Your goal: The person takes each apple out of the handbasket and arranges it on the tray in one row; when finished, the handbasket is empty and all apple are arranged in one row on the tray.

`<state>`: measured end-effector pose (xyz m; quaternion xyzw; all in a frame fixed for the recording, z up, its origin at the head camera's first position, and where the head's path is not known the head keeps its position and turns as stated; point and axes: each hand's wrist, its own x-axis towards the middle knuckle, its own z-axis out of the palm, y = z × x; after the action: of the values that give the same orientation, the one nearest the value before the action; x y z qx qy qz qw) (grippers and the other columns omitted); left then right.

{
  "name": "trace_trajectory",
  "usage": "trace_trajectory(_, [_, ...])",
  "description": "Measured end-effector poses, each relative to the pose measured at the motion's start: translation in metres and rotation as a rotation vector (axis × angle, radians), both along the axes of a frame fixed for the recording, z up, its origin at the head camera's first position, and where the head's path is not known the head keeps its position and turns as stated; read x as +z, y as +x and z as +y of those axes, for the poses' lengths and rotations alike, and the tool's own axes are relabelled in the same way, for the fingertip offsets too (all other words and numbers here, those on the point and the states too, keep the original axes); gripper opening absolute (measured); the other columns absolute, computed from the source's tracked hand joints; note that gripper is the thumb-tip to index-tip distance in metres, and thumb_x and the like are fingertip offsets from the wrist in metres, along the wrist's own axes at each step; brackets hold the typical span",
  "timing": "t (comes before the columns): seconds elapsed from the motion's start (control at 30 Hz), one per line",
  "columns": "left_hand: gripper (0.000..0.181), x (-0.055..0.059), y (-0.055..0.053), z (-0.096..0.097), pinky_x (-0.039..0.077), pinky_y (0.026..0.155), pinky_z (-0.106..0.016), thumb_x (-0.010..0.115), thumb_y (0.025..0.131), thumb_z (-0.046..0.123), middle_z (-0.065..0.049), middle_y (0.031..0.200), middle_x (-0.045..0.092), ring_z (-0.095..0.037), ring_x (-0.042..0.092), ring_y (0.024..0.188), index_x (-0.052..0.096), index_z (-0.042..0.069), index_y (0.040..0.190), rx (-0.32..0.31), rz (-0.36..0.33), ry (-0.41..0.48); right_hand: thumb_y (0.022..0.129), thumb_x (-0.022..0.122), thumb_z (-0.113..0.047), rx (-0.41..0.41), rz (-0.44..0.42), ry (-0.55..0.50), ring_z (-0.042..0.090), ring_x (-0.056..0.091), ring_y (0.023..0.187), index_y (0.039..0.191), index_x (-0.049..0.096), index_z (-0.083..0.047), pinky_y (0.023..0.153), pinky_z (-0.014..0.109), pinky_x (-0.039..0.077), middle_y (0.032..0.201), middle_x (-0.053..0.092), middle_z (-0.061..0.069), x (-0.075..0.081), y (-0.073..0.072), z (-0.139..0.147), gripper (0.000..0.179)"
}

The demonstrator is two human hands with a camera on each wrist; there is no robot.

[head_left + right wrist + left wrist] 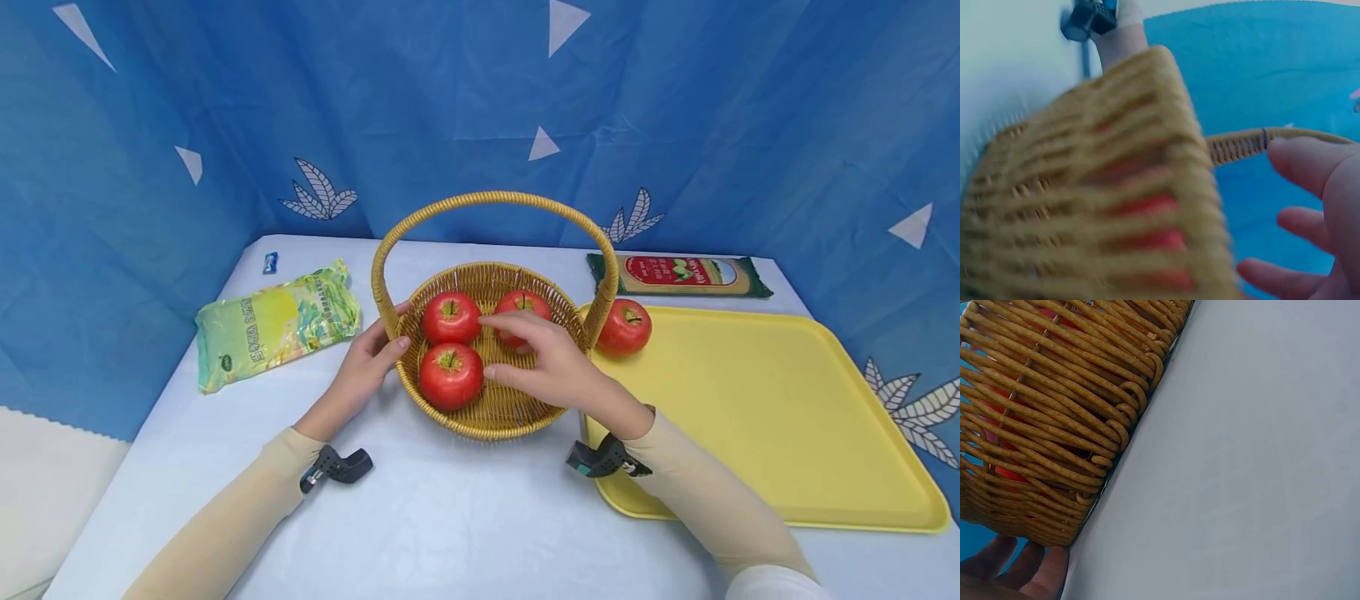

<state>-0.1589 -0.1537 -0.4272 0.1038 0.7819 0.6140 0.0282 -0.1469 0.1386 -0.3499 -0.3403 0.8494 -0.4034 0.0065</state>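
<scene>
A wicker basket (492, 434) with a tall arched handle stands on the white table, with three red apples inside. One apple (450, 317) lies at the back left, another (452, 377) in front of it. The third apple (531, 302) sits at the back right, partly hidden by my right hand (551, 354). That hand hovers over the basket with fingers spread and nothing between them. My left hand (367, 360) grips the basket's left side, thumb over the rim by the handle's foot; the left wrist view shows its fingertips (1047, 575) against the outer weave.
A yellow tray (765, 400) lies on the right, with a red apple (625, 327) at its back left corner. Behind the tray is a pack of noodles (678, 276). A green-yellow packet (277, 325) and a small blue wrapper (271, 263) lie to the left.
</scene>
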Motion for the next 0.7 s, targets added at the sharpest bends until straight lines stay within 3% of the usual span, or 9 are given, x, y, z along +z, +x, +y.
trace_trajectory(0.3, [0.054, -0.002, 0.0, 0.0, 0.052, 0.092, -0.018, 0.051, 0.106, 0.019, -0.018, 0.16, 0.043, -0.039, 0.051, 0.138, 0.038, 0.019, 0.159, -0.007, -0.022, 0.006, 0.089, 0.077, -0.031, -0.025, -0.083, 0.15, 0.024, 0.062, 0.121, 0.142, 0.06, -0.016, 0.1, 0.046, 0.056, 0.136, 0.064, 0.007, -0.013, 0.003, -0.027, 0.057])
trace_trajectory(0.47, [0.054, -0.003, 0.0, -0.001, 0.052, 0.093, -0.017, 0.051, 0.106, 0.018, -0.018, 0.16, 0.043, -0.039, 0.05, 0.139, 0.038, 0.018, 0.159, -0.007, -0.017, 0.006, 0.089, 0.077, -0.032, -0.015, -0.135, 0.188, 0.021, 0.059, 0.123, 0.143, 0.059, -0.018, 0.1, 0.043, 0.056, 0.137, 0.063, 0.006, -0.017, 0.003, -0.034, 0.058])
trace_trajectory(0.7, [0.053, -0.003, 0.0, -0.002, 0.052, 0.098, -0.025, 0.051, 0.107, 0.018, -0.017, 0.16, 0.043, -0.038, 0.05, 0.14, 0.038, 0.019, 0.159, 0.001, -0.017, -0.007, 0.09, 0.076, -0.03, 0.01, -0.189, 0.215, 0.022, 0.057, 0.128, 0.145, 0.056, -0.019, 0.102, 0.044, 0.055, 0.14, 0.061, 0.007, -0.019, 0.0, -0.035, 0.06])
